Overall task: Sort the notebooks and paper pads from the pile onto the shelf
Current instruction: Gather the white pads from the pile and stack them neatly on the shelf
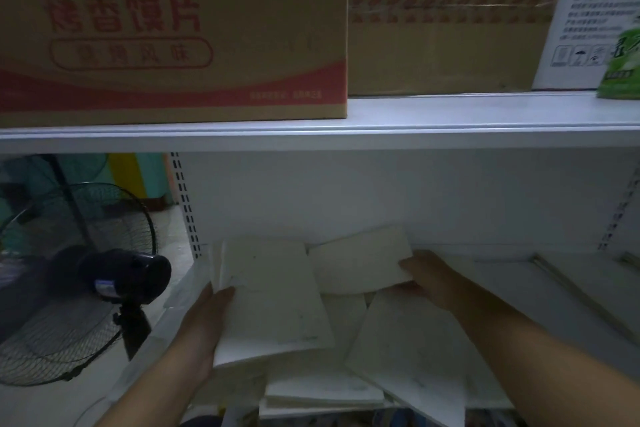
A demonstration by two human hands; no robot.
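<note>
Pile (322, 388) on shelf (519, 288) | left hand (204, 322) grips tall pad (273, 295) | right hand (429, 277) pinches small pad (360, 260)

Two hands (204, 326) (429, 279), about five pads (273, 298) (360, 262) (412, 350) (322, 388) (346, 314); two cardboard boxes (173, 28) (446, 17), one fan (79, 281)

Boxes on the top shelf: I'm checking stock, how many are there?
3: red-printed box left, plain taped box middle, white box right; others may hide behind.

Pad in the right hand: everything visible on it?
The pad is a plain off-white rectangle, paper-like, with no markings legible in the dim light. It sits skewed at the back of the shelf, above the loose pile, beside the larger pad in the left hand. The right hand pinches its right edge.
</note>
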